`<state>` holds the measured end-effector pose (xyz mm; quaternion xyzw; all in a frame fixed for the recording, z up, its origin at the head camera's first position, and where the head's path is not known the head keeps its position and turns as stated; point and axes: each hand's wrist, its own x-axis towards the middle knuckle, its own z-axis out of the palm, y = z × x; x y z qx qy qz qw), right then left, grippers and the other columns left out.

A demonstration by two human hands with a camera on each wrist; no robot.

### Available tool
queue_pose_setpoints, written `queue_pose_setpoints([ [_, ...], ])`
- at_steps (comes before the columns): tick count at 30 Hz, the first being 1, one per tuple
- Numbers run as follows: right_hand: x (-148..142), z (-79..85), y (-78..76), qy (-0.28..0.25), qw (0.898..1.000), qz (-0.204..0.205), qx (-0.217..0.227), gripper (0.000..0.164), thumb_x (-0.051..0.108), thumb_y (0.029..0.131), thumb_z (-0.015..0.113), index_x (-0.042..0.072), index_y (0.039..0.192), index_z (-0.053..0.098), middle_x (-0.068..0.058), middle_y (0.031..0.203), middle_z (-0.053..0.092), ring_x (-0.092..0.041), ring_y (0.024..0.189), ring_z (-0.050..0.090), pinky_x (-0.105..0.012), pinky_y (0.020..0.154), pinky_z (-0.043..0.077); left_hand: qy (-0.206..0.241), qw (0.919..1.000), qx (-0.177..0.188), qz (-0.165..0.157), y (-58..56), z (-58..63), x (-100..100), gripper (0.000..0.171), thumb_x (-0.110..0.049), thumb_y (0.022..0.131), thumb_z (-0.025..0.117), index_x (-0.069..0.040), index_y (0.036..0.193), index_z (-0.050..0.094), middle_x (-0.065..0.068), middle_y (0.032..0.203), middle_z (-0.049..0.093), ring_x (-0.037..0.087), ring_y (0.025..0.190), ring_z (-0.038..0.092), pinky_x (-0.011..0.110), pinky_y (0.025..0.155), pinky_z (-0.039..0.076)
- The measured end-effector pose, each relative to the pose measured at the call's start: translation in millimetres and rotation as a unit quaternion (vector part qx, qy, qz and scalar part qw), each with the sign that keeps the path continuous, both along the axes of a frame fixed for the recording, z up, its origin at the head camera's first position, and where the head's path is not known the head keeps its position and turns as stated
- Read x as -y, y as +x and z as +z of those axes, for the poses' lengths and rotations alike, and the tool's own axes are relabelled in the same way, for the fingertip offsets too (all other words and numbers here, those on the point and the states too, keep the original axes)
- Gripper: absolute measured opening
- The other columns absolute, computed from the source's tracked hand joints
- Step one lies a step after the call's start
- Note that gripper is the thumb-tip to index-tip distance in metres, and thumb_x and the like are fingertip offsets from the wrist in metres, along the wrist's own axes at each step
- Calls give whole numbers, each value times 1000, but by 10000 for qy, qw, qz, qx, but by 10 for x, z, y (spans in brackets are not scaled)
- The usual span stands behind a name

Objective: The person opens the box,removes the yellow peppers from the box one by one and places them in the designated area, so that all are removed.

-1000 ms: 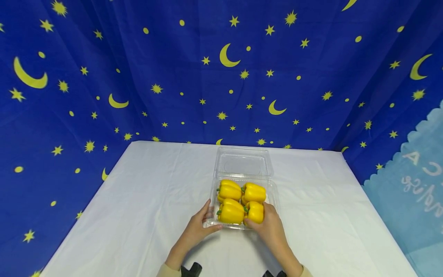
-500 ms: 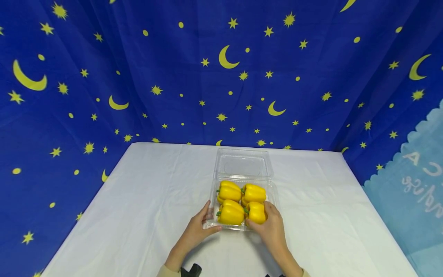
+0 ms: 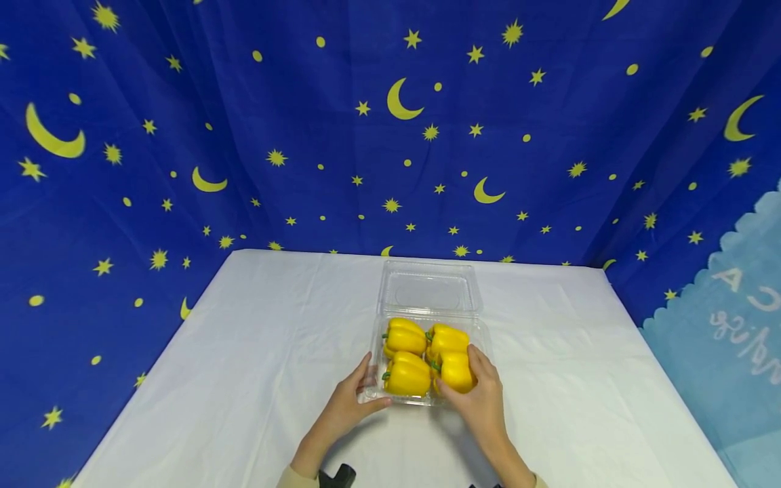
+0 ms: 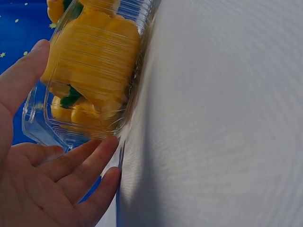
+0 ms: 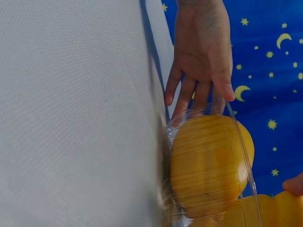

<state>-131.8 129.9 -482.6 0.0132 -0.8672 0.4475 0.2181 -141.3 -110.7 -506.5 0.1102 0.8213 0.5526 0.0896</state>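
A clear plastic clamshell box (image 3: 484,339) stands on the table with its lid (image 3: 430,285) folded back. Several yellow bell peppers fill the base, among them a front-left pepper (image 3: 407,374). My right hand (image 3: 482,400) grips the front-right bell pepper (image 3: 456,371) between thumb and fingers; it sits a little higher than the others. My left hand (image 3: 349,403) touches the box's front-left corner, thumb at the front, fingers along the side. Those fingers look nearly straight in the left wrist view, beside the ribbed wall. At the right wrist view's edge, only a fingertip (image 5: 294,184) of the right hand shows.
A white cloth (image 3: 274,325) covers the table. Behind it hangs a blue curtain (image 3: 342,135) with yellow stars and moons. A light blue lettered cloth (image 3: 726,325) hangs at the right. Dark wrist mounts (image 3: 337,476) show near the sleeves.
My right hand has shifted slightly right and raised the front-right bell pepper a little. The left hand and the box have stayed in place.
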Motion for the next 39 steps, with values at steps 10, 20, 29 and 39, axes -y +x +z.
queue_pose_setpoints([
  [10,-8,74,1,122,9995,-79,-278,75,11,62,86,-14,125,54,-28,129,56,-44,115,53,-57,98,46,-58,9999,114,15,-12,-57,-3,95,-35,81,75,-3,151,20,23,143,46,38,125,52,53,106,42],
  [20,-43,124,-46,229,9988,-70,-437,76,12,60,87,-13,124,55,-28,130,55,-45,118,53,-56,101,43,-94,9999,120,19,-12,-51,-1,95,-36,81,75,-3,151,20,23,142,46,39,124,52,53,105,42],
  [29,-94,190,-93,305,9982,-41,-523,75,12,62,87,-13,125,54,-28,130,55,-45,119,52,-57,102,42,-47,9999,105,9,-15,-55,1,95,-36,81,75,-3,151,20,21,142,48,37,124,53,52,106,42],
  [39,-137,229,-135,274,9976,-23,-632,80,11,60,87,-13,128,52,-29,130,55,-45,120,52,-54,102,42,-41,10000,78,-24,-29,-61,1,96,-36,81,75,-2,151,18,21,142,48,36,124,53,52,105,42],
])
